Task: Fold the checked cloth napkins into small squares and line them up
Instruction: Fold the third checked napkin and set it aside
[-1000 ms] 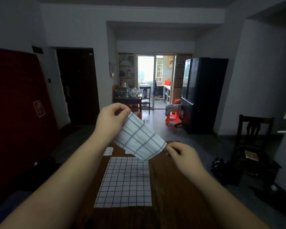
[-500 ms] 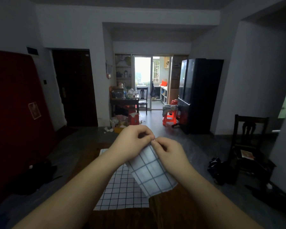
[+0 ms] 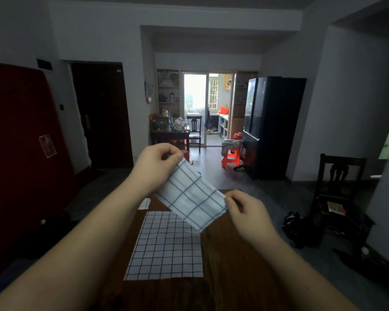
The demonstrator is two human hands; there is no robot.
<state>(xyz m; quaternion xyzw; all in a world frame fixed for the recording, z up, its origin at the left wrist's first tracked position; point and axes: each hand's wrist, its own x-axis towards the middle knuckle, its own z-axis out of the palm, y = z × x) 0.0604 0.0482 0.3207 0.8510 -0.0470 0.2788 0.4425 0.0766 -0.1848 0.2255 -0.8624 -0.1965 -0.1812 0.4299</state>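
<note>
At frame centre, left hand (image 3: 157,162) and right hand (image 3: 245,211) pinch opposite corners of a napkin (image 3: 192,197), likely light and limp; corner holds suit it.

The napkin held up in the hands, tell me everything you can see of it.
The held napkin is white cloth with blue-grey check lines, apparently folded into a band. It is stretched in the air, slanting down from the left hand, which pinches its upper end, to the right hand, which pinches its lower end. It hangs above the wooden table.
</note>
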